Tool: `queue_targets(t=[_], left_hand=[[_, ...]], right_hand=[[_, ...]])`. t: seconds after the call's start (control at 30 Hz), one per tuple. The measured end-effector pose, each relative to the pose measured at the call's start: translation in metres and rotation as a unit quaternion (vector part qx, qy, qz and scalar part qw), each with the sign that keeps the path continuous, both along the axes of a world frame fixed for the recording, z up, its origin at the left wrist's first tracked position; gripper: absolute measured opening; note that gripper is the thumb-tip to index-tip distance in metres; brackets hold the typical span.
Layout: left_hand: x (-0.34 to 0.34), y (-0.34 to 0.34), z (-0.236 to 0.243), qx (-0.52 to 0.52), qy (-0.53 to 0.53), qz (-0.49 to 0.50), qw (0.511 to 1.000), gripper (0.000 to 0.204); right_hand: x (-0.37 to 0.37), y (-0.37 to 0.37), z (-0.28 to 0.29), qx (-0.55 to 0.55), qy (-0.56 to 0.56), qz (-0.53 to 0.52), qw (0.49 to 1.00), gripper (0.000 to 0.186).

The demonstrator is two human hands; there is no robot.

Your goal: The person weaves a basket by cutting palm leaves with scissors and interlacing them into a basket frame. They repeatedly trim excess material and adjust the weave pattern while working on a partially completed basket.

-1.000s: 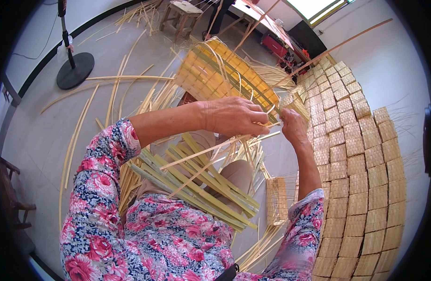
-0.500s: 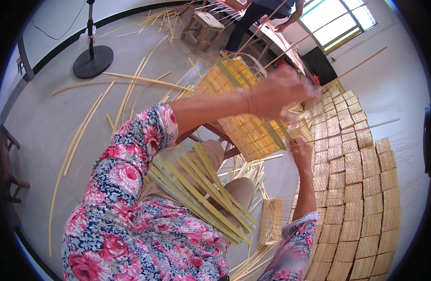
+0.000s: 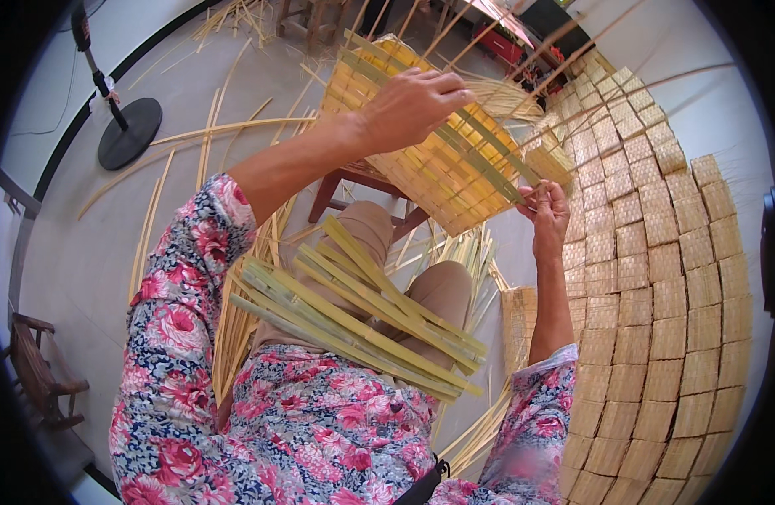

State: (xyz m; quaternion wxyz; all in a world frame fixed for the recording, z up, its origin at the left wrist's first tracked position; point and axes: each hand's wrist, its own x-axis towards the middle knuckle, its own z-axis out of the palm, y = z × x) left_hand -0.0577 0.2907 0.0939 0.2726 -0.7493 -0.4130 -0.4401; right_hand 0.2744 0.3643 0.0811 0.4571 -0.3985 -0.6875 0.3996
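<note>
A partly woven bamboo basket (image 3: 434, 189) is tilted in front of my knees, its long thin stakes fanning out past the far edge. Green bamboo strips (image 3: 482, 166) run along its upper side. My left hand (image 3: 415, 103) is closed over these strips near the middle of that side, though its fingertips are partly hidden. At the right corner, my right hand (image 3: 547, 210) pinches the end of a green strip. Several loose green bamboo slats (image 3: 362, 324) lie across my lap.
A dark red wooden stool (image 3: 330, 195) is under the basket. Stacked woven baskets (image 3: 648, 286) line the right side. Cut strips (image 3: 207, 139) litter the floor. A stand with a round black base (image 3: 130, 133) is at far left, a wooden chair (image 3: 47, 370) nearer.
My left hand, blurred over the stakes at right before, has moved left and down onto the basket's upper side. The view has shifted, and my right hand stays at the right corner.
</note>
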Motion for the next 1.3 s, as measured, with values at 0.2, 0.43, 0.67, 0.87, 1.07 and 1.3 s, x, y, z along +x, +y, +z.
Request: queue_targets(t=[0.2,0.43,0.67,0.87,1.07,1.3], left_hand=[[-0.004,0.033,0.012,-0.145,0.084,0.127,0.978,0.042],[-0.015,0.037,0.009,-0.116,0.082,0.086,0.986,0.026],[-0.002,0.041,0.031,-0.255,0.119,0.107,0.953,0.035],[-0.007,0.045,0.029,-0.241,0.094,0.084,0.962,0.037],[-0.010,0.042,0.017,-0.151,0.087,0.110,0.978,0.039],[-0.013,0.035,-0.010,-0.160,0.075,0.075,0.981,0.064]], right_hand=[[0.001,-0.011,0.002,0.000,0.007,-0.005,1.000,0.020],[-0.007,-0.013,-0.002,-0.020,0.068,-0.007,0.997,0.019],[-0.004,-0.011,0.002,-0.040,0.118,-0.014,0.992,0.020],[-0.011,-0.014,0.014,-0.050,0.141,-0.012,0.989,0.020],[-0.010,-0.013,0.005,-0.059,0.163,0.003,0.985,0.021],[-0.009,-0.017,-0.024,-0.082,0.196,0.009,0.977,0.020]])
